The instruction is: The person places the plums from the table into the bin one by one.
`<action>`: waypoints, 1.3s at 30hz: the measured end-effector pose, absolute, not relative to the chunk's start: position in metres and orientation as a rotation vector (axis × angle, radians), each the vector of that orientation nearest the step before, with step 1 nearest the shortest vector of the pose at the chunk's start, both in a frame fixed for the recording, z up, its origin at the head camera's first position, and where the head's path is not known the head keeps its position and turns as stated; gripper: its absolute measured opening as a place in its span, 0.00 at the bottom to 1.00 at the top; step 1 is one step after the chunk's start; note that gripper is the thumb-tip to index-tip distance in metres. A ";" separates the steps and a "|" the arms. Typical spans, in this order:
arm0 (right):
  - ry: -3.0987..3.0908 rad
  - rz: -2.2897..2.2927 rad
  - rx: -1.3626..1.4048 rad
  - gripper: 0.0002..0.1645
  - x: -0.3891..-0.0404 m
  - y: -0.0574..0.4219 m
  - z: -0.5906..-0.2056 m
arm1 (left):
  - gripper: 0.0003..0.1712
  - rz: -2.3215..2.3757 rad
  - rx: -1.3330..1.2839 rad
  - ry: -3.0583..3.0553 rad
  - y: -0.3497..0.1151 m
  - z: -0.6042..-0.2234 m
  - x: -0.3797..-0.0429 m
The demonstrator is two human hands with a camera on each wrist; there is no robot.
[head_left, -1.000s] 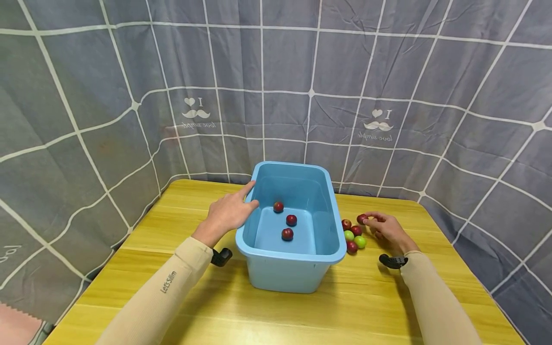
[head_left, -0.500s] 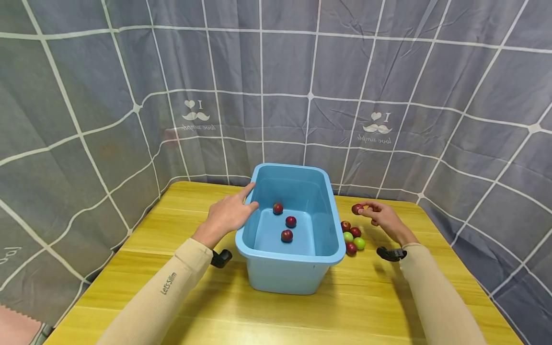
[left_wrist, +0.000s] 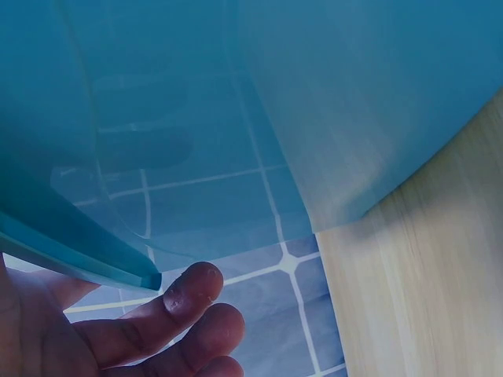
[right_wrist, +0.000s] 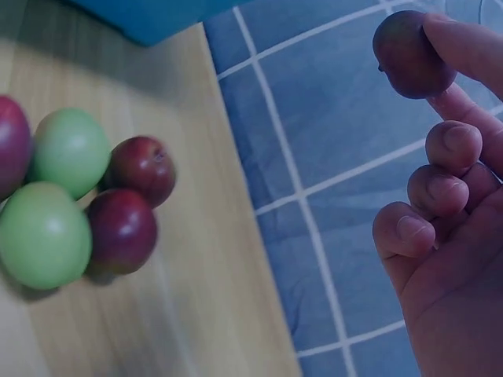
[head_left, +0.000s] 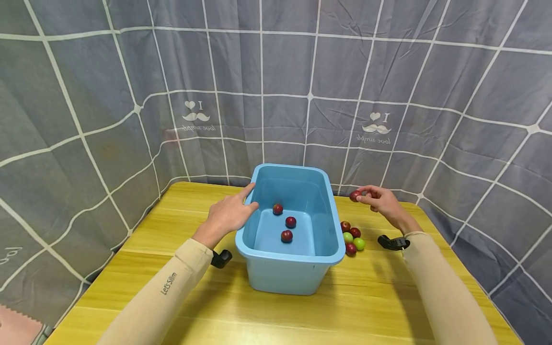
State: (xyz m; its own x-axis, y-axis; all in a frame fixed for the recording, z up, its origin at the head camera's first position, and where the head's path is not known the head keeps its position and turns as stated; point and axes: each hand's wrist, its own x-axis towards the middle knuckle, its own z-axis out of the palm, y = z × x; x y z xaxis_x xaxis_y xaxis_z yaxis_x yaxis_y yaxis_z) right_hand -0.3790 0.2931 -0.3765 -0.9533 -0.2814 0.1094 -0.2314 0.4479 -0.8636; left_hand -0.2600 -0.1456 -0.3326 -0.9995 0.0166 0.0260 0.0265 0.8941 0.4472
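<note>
My right hand (head_left: 385, 206) pinches a dark red plum (right_wrist: 409, 55) between thumb and forefinger, raised above the far right of the table; the other fingers curl loosely. Below it, red plums (right_wrist: 123, 231) and green plums (right_wrist: 45, 236) lie grouped on the wood. My left hand (head_left: 228, 211) holds the left rim of a light blue plastic tub (head_left: 286, 258), thumb over the edge and forefinger stretched along it. In the left wrist view, the other fingers (left_wrist: 192, 290) show beneath the rim. Three red plums (head_left: 286, 235) sit apart on the tub's floor.
The wooden table (head_left: 198, 297) ends at a grey curtain (head_left: 284, 120) with white grid lines, hanging behind and along both sides. The tub's right wall stands between its inside and the grouped plums. A pink cloth (head_left: 17, 321) shows at the lower left.
My right hand has lifted a red plum off the table beside the group and moved it up and slightly left. The left hand and the tub stay in place.
</note>
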 end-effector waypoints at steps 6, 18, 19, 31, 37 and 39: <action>2.642 -1.516 -0.509 0.26 -0.380 0.285 -0.358 | 0.39 -0.716 -0.035 -3.033 -0.147 -0.334 -0.260; 2.704 -1.397 -0.694 0.22 -0.375 0.265 -0.324 | 0.39 -0.725 -0.042 -3.035 -0.147 -0.333 -0.261; 2.711 -1.386 -0.707 0.22 -0.375 0.263 -0.321 | 0.39 -0.722 -0.042 -3.036 -0.147 -0.333 -0.261; 2.778 -1.203 -0.852 0.19 -0.374 0.234 -0.294 | 0.39 -0.715 -0.040 -3.036 -0.148 -0.334 -0.262; 2.753 -1.142 -0.928 0.17 -0.373 0.216 -0.282 | 0.39 -0.731 -0.039 -3.044 -0.148 -0.334 -0.262; 2.737 -1.125 -0.937 0.17 -0.372 0.209 -0.279 | 0.39 -0.737 -0.036 -3.048 -0.148 -0.333 -0.262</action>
